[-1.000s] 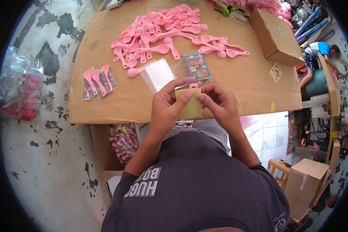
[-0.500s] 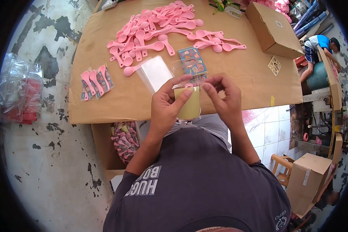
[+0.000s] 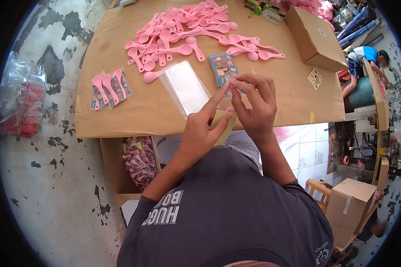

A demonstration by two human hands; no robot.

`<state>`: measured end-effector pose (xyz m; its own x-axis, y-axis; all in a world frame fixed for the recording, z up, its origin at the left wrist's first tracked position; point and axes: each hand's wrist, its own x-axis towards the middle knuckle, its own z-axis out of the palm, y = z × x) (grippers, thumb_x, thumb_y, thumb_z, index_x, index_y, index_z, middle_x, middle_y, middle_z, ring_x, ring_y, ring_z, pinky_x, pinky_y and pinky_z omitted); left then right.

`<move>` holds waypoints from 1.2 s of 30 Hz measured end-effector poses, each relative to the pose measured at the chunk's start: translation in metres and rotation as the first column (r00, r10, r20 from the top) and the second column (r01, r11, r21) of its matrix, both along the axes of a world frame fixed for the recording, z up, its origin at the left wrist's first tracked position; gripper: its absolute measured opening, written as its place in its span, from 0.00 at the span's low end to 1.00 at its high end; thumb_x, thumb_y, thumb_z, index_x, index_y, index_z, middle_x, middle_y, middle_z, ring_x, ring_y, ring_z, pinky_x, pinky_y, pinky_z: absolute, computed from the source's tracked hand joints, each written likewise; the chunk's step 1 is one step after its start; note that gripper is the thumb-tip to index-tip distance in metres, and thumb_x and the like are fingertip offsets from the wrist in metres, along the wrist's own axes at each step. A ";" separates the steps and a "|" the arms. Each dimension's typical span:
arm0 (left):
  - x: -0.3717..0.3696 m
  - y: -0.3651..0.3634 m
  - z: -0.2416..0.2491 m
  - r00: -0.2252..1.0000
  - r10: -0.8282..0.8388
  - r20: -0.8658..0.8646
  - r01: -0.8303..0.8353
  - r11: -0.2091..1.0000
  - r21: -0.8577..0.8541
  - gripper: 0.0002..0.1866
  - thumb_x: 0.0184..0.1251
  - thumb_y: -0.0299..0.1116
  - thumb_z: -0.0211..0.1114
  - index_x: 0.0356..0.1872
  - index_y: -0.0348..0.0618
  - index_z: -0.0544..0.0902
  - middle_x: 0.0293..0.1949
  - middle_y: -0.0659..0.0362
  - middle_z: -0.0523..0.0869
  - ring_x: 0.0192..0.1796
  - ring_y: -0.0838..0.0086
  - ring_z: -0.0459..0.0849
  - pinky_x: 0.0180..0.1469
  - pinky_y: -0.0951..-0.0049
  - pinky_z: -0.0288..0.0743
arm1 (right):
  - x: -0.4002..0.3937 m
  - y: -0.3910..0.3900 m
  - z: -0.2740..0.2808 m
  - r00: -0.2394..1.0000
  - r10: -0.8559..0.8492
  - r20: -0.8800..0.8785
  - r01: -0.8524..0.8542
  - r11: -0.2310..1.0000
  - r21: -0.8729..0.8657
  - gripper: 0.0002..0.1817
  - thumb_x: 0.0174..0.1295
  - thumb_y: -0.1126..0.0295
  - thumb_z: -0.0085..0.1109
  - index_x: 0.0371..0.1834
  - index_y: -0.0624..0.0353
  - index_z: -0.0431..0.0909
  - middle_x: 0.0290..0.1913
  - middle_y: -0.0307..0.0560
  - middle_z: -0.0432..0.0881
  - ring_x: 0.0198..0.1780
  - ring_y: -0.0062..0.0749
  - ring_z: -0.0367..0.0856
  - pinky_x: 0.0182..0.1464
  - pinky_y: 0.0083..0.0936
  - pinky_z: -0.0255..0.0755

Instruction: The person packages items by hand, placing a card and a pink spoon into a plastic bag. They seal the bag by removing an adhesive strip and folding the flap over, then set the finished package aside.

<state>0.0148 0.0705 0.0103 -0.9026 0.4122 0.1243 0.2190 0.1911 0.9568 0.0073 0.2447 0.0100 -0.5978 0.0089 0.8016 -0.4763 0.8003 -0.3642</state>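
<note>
Paper-covered table [image 3: 133, 107], worn, patchy floor [image 3: 62, 178], white tiles [image 3: 306, 153], wooden chair [image 3: 318, 189]

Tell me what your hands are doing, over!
Left hand gripping yellow-green card. Right hand fingertips at left forefinger's tip. Pink spoons heaped beyond, not in the way.

I could slide a hand along the tabletop's [image 3: 138, 115] near edge, between the bagged spoons [image 3: 107, 85] and plastic sleeves [image 3: 187, 86], but that spoon pile [image 3: 165, 36] totally blocks my far-middle route.
</note>
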 end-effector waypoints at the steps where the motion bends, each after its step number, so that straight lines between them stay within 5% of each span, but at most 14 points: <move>1: 0.000 0.000 0.001 1.000 -0.003 -0.031 0.003 1.000 -0.031 0.39 0.70 0.32 0.72 0.81 0.51 0.67 0.18 0.71 0.57 0.22 0.85 0.54 0.26 0.75 0.50 | 0.000 0.000 -0.001 1.000 -0.012 -0.018 0.011 1.000 -0.002 0.13 0.52 0.78 0.73 0.42 0.57 0.88 0.46 0.43 0.86 0.47 0.42 0.81 0.49 0.37 0.75; 5: 0.001 0.003 0.001 0.999 -0.015 -0.033 0.015 1.000 -0.009 0.39 0.69 0.33 0.73 0.81 0.51 0.68 0.20 0.69 0.52 0.22 0.84 0.52 0.27 0.75 0.50 | -0.001 0.001 -0.001 0.999 -0.033 -0.010 0.033 0.999 0.003 0.12 0.52 0.78 0.72 0.40 0.56 0.87 0.45 0.43 0.86 0.47 0.40 0.82 0.50 0.38 0.74; 8: -0.001 0.002 0.003 0.997 -0.079 -0.011 0.078 0.996 -0.052 0.39 0.70 0.32 0.72 0.82 0.51 0.66 0.16 0.69 0.64 0.22 0.84 0.53 0.26 0.76 0.52 | -0.003 0.009 0.004 0.998 -0.055 0.008 0.055 0.998 0.018 0.11 0.51 0.79 0.72 0.38 0.56 0.86 0.44 0.43 0.86 0.47 0.40 0.82 0.50 0.37 0.72; 10: 0.000 0.004 0.004 0.986 -0.163 0.031 0.165 0.985 -0.057 0.40 0.71 0.33 0.71 0.82 0.51 0.65 0.20 0.64 0.84 0.21 0.86 0.58 0.26 0.78 0.54 | -0.004 0.022 0.009 0.992 -0.118 0.039 0.120 0.990 -0.079 0.10 0.53 0.79 0.71 0.38 0.58 0.86 0.43 0.45 0.86 0.48 0.41 0.83 0.51 0.37 0.74; 11: -0.001 0.004 0.005 0.986 -0.166 0.030 0.168 0.984 -0.056 0.40 0.71 0.33 0.71 0.82 0.51 0.65 0.20 0.64 0.84 0.21 0.86 0.58 0.26 0.78 0.54 | -0.004 0.029 0.013 0.992 -0.121 0.038 0.124 0.989 -0.078 0.10 0.53 0.79 0.71 0.38 0.58 0.86 0.43 0.45 0.86 0.48 0.41 0.83 0.51 0.37 0.74; 13: -0.001 0.002 0.006 0.971 -0.201 0.133 0.204 0.979 -0.009 0.40 0.73 0.31 0.70 0.83 0.49 0.62 0.35 0.55 0.94 0.26 0.90 0.72 0.30 0.83 0.65 | 0.000 0.042 0.022 0.984 0.048 0.173 0.027 0.914 -0.405 0.09 0.55 0.79 0.70 0.40 0.60 0.86 0.43 0.48 0.85 0.50 0.42 0.84 0.53 0.36 0.76; 19: -0.004 0.000 0.000 0.956 -0.161 0.247 0.141 0.985 0.095 0.38 0.77 0.28 0.66 0.84 0.47 0.59 0.45 0.52 0.93 0.43 0.83 0.88 0.42 0.81 0.78 | 0.015 0.032 0.030 0.970 0.121 0.211 -0.093 0.986 -0.136 0.13 0.56 0.78 0.72 0.45 0.59 0.87 0.49 0.48 0.85 0.53 0.43 0.82 0.54 0.36 0.76; 29: -0.002 -0.002 0.002 0.985 -0.131 0.115 0.134 0.991 -0.015 0.39 0.73 0.32 0.71 0.83 0.52 0.64 0.29 0.59 0.92 0.27 0.92 0.72 0.31 0.84 0.62 | 0.009 0.010 0.015 0.993 0.026 0.112 -0.026 1.000 0.000 0.14 0.55 0.79 0.74 0.45 0.58 0.89 0.51 0.46 0.85 0.51 0.40 0.80 0.52 0.35 0.76; 32: -0.002 0.002 -0.006 0.994 -0.099 0.047 0.097 0.994 0.046 0.40 0.72 0.32 0.70 0.83 0.52 0.64 0.23 0.63 0.87 0.24 0.91 0.66 0.29 0.82 0.58 | 0.007 0.008 0.012 0.997 0.000 0.080 -0.003 0.999 0.035 0.13 0.54 0.79 0.74 0.43 0.58 0.89 0.48 0.45 0.86 0.50 0.40 0.81 0.50 0.35 0.76; 34: 0.000 0.002 0.000 0.995 -0.086 0.058 0.083 0.995 0.054 0.41 0.70 0.31 0.68 0.83 0.54 0.63 0.16 0.65 0.71 0.21 0.82 0.57 0.27 0.73 0.56 | 0.005 0.007 0.009 1.000 -0.007 0.030 0.006 0.999 0.036 0.13 0.51 0.79 0.73 0.40 0.56 0.87 0.46 0.42 0.86 0.48 0.40 0.81 0.49 0.36 0.73; 36: -0.001 -0.002 0.004 0.994 -0.098 0.048 0.098 0.995 0.010 0.40 0.70 0.31 0.69 0.83 0.52 0.64 0.18 0.65 0.76 0.22 0.85 0.59 0.28 0.77 0.56 | 0.005 0.005 0.009 1.000 -0.010 0.021 0.009 0.999 0.043 0.12 0.50 0.79 0.73 0.39 0.57 0.86 0.45 0.42 0.86 0.47 0.40 0.81 0.49 0.36 0.72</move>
<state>0.0137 0.0690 0.0146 -0.8630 0.4980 0.0847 0.1897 0.1640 0.9681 0.0124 0.2499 0.0189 -0.6148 -0.0196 0.7884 -0.4615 0.8196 -0.3395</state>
